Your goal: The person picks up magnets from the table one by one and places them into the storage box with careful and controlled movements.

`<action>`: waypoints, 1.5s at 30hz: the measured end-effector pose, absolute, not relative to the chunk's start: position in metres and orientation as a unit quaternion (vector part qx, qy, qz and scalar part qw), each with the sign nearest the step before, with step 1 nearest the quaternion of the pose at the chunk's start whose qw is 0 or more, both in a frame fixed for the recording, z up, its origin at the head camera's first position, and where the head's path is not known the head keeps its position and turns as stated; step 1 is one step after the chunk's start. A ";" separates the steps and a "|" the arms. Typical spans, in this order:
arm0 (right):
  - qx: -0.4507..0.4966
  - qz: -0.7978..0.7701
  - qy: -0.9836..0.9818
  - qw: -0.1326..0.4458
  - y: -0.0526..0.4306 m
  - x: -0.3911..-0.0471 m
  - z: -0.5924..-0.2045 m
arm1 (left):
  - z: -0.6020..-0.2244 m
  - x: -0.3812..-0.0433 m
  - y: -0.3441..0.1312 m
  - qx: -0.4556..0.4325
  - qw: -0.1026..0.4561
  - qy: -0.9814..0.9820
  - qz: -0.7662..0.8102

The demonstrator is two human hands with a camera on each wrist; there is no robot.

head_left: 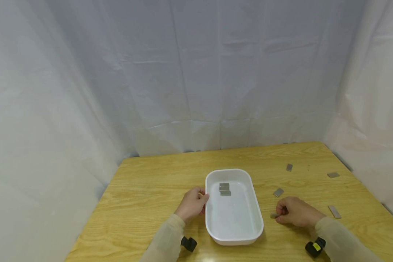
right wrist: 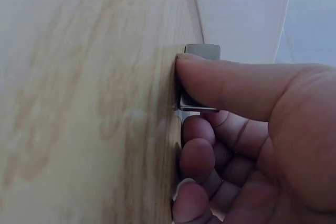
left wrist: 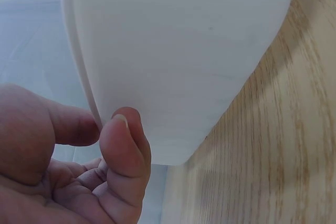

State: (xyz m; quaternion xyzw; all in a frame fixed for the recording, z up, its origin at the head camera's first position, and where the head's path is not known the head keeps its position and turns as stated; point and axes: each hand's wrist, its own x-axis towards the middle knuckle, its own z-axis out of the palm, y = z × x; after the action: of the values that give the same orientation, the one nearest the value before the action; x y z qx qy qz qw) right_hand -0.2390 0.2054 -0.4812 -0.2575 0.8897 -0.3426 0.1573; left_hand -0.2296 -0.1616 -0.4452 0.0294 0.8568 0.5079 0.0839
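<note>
A white rectangular plastic tub (head_left: 234,222) with rounded corners stands on the table. My left hand (head_left: 192,203) pinches its left rim, thumb on the inner side and curled fingers against the outer wall (left wrist: 173,61). Inside, near the far end, several small shiny rectangular metal blocks (head_left: 224,187) lie close together. To the right of the tub, my right hand (head_left: 294,212) pinches a similar flat metal block (right wrist: 203,52) between thumb and fingers, right at the table surface. The thumb covers much of that block in the right wrist view.
More metal blocks lie scattered on the right side of the wooden table (head_left: 144,189): one beyond my right hand (head_left: 278,192), one farther back (head_left: 289,167), others toward the right edge (head_left: 333,175). White sheeting (head_left: 196,72) hangs behind and at both sides.
</note>
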 end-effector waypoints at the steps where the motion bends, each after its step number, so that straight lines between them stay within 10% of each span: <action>1: -0.258 -0.339 0.891 0.155 0.205 -0.239 -0.481 | -0.445 -0.230 -0.162 0.030 0.083 0.857 0.508; 45: -0.261 -0.297 0.915 0.078 0.201 -0.244 -0.478 | -0.445 -0.230 -0.162 0.029 0.087 0.856 0.509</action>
State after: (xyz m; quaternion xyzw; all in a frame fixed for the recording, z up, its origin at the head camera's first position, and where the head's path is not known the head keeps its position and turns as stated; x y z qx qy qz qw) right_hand -0.2437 0.2005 -0.4785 -0.2613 0.9153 -0.2965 0.0776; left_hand -0.2301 -0.1617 -0.4446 0.0287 0.8559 0.5089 0.0873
